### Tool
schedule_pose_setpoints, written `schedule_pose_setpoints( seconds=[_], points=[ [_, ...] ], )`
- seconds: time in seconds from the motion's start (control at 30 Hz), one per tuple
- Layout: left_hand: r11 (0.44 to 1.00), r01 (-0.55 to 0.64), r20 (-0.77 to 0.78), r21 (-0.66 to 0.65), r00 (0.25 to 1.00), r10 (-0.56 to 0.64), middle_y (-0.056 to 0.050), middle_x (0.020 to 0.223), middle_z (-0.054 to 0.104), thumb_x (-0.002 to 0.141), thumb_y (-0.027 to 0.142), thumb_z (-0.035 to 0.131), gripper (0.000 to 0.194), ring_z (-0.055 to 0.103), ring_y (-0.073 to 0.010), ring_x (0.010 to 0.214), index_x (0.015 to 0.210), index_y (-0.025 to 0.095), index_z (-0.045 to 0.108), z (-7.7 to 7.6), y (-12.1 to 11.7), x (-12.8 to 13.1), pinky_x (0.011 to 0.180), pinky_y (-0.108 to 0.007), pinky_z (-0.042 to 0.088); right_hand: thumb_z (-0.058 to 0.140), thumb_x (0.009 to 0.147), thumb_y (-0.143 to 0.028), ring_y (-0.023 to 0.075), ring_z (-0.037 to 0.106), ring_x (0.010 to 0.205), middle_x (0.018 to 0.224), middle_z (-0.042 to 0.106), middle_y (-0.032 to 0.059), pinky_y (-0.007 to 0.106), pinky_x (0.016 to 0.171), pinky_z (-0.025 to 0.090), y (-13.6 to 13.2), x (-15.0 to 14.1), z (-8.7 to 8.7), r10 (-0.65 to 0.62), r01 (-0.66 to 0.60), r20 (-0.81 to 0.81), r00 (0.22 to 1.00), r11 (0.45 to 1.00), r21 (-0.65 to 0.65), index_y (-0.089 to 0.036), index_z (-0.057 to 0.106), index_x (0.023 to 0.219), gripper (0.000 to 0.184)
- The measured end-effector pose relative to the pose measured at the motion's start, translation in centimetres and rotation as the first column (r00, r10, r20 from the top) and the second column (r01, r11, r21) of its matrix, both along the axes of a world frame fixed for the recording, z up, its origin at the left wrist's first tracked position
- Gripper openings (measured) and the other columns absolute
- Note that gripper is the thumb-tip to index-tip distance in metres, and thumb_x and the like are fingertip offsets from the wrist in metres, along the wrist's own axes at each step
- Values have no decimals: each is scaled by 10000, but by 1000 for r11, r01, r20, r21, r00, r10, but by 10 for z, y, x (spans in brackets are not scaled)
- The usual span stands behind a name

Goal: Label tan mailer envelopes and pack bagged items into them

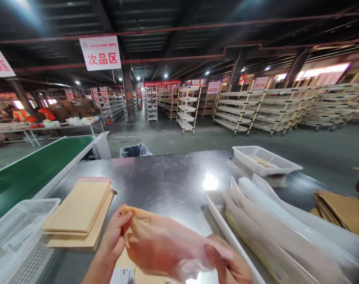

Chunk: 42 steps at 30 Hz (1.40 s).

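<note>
Both hands hold a thin, see-through plastic bag (pixel 164 246) low over the steel table (pixel 167 177). My left hand (pixel 114 236) pinches its upper left edge. My right hand (pixel 226 264) grips its lower right part, partly veiled by the film. Something tan shows through the bag, but I cannot tell what it is. Under the bag lies a paper with print (pixel 123 275). A stack of tan padded envelopes (pixel 78 209) rests just left of my left hand.
A white tray (pixel 219 213) of long plastic-wrapped packs sits at the right, another white basket (pixel 265 159) behind it, flat cardboard (pixel 342 211) far right. An empty white basket (pixel 19 225) and green conveyor (pixel 34 169) are left. A bin (pixel 134 151), shelving racks and people in orange vests stand beyond.
</note>
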State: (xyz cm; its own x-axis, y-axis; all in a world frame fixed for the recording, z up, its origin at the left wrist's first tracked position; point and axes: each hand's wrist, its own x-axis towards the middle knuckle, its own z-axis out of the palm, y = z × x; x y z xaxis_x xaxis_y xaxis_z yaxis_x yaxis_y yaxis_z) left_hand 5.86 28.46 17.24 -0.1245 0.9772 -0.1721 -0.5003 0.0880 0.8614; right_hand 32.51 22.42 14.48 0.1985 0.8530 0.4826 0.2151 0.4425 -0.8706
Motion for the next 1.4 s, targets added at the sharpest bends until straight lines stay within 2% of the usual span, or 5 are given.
schedule_pose_setpoints(
  seconds=[0.23, 0.5, 0.8, 1.07, 1.4],
  points=[
    [939, -168, -752, 299, 565, 340, 15, 586, 544, 808, 552, 520, 362, 521, -174, 607, 638, 232, 516, -19, 1, -13, 594, -274, 396, 710, 794, -362, 241, 667, 639, 785, 713, 49, 341, 553, 574, 13, -23, -33, -281, 277, -12, 960, 939, 203, -257, 667, 980, 218],
    [943, -73, -866, 325, 377, 327, 47, 629, 491, 820, 397, 456, 147, 510, -166, 576, 781, 258, 434, -9, 2, -29, 602, -273, 370, 538, 888, -195, 206, 709, 803, 922, 745, 35, 285, 674, 589, 19, -18, -2, 5, -83, 306, 952, 966, 243, -270, 706, 1069, 258],
    [964, 263, -803, -43, 565, -189, 24, 662, 547, 747, 498, 550, 311, 498, -158, 639, 775, 195, 615, 3, -6, -48, 604, -265, 383, 680, 731, -314, 216, 649, 802, 985, 702, 66, 343, 728, 558, 13, 3, -5, 219, -126, 284, 934, 942, -310, -223, 628, 1237, 517],
    [890, 390, -936, -237, 153, -317, -17, 625, 575, 675, 317, 528, 207, 527, -186, 671, 513, 198, 576, -19, -2, -44, 634, -286, 352, 540, 888, -471, 294, 560, 1118, 1112, 668, 102, 462, 962, 443, 19, 4, 1, 153, -128, 357, 922, 987, -93, -237, 703, 797, 300],
    [582, 554, -678, -595, 42, -734, 74, 393, 203, 478, 259, 391, 108, 212, -77, 412, 394, 228, 330, -89, -5, -26, 449, -259, 153, 604, 798, -537, 153, 515, 657, 745, 546, -26, 263, 591, 430, 27, -29, -56, 151, -122, 59, 987, 933, -339, -193, 537, 947, 381]
  ],
)
